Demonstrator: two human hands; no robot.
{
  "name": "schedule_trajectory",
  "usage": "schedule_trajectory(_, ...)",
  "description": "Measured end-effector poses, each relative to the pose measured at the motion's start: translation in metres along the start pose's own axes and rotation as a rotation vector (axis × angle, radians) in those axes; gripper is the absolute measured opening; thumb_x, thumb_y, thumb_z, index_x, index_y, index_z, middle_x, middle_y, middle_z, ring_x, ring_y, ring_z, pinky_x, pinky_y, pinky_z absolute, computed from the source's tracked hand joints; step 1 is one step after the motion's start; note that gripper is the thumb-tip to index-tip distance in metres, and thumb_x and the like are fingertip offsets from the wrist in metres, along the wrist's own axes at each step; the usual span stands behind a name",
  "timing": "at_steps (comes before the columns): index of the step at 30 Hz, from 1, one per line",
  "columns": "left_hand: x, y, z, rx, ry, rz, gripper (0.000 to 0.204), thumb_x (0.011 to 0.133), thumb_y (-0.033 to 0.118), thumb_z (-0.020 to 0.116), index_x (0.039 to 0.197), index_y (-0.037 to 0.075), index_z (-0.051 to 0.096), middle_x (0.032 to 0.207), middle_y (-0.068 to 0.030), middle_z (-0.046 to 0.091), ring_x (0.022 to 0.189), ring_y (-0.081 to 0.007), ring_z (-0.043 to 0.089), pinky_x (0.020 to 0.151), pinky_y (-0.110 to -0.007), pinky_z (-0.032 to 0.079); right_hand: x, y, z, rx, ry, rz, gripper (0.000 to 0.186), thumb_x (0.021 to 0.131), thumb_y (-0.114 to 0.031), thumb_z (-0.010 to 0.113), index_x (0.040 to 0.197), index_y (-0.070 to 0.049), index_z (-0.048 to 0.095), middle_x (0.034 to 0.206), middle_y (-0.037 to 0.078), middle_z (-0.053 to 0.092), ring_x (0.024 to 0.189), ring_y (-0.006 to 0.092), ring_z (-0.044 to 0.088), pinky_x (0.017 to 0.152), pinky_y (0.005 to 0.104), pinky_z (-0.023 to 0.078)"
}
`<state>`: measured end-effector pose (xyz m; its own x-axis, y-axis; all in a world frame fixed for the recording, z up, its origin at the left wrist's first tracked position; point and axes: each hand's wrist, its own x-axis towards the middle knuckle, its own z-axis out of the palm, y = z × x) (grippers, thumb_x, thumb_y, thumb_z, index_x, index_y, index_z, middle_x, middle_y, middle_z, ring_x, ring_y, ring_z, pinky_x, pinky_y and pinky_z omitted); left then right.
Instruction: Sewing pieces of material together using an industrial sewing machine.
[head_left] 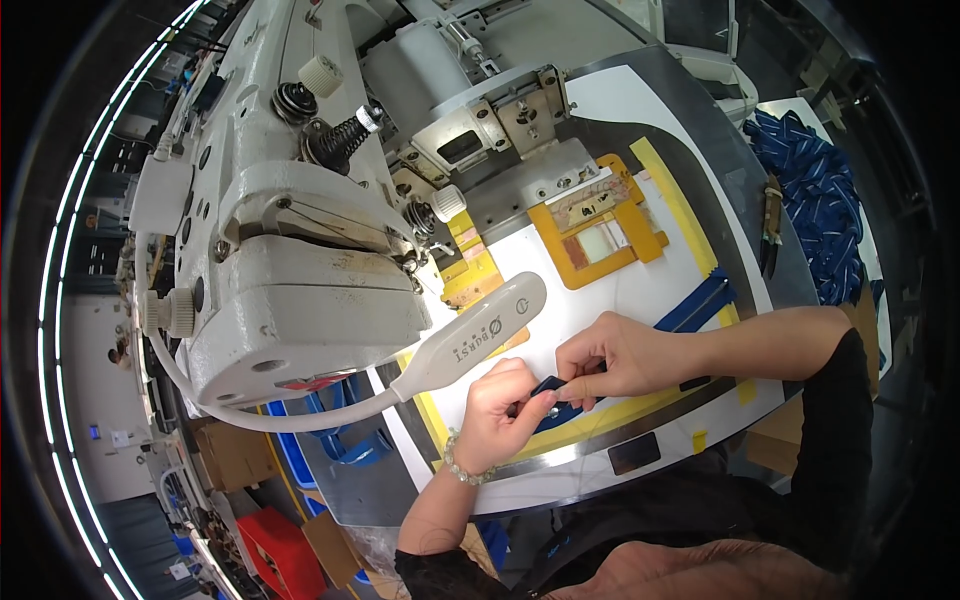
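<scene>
Close together over the near part of the white work surface, my two hands pinch a dark blue fabric strip (549,386). Fingers of my left hand (497,405), with a beaded bracelet at the wrist, close on its left end. Thumb and fingertips of my right hand (622,355) grip it just beside that. More dark blue strip (700,302) with a thin pale line lies beyond my right forearm; whether it is the same piece I cannot tell. A small shiny piece shows under my fingers, too small to name.
A large white sewing machine (310,310) fills the left. Its white lamp (470,340) reaches over near my left hand. A yellow clamp frame (574,270) lies ahead. Blue strips (810,190) are heaped at far right. A red crate (280,550) stands below left.
</scene>
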<state>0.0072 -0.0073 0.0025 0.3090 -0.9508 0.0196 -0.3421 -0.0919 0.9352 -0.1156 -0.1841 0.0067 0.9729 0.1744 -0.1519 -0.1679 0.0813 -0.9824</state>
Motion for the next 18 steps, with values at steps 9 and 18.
schedule_trajectory(9, 0.0007, 0.0011, -0.0008, 0.022, -0.003, 0.039, 0.026, 0.075, 0.005, 0.068, 0.058, 0.003, 0.048, 0.054, -0.0055, 0.041, 0.053, -0.0188, 0.038, 0.049, -0.03, 0.029, 0.0, 0.0039, 0.001, 0.003, -0.002, -0.018, 0.018, 0.086, -0.013, 0.063, 0.075, 0.0, 0.057, 0.065, 0.004, 0.062, 0.059, 0.0063, 0.056, 0.056, 0.0205, 0.043)
schedule_trajectory(18, 0.0016, 0.0039, -0.0007, 0.047, -0.029, 0.063, 0.029, 0.073, 0.003, 0.069, 0.056, 0.004, 0.046, 0.053, -0.0052, 0.039, 0.052, -0.0192, 0.037, 0.05, -0.03, 0.029, -0.0015, 0.0047, 0.0002, -0.04, -0.006, -0.028, 0.015, 0.084, -0.011, 0.063, 0.076, 0.0, 0.058, 0.065, 0.004, 0.062, 0.058, 0.0066, 0.054, 0.056, 0.0216, 0.042)
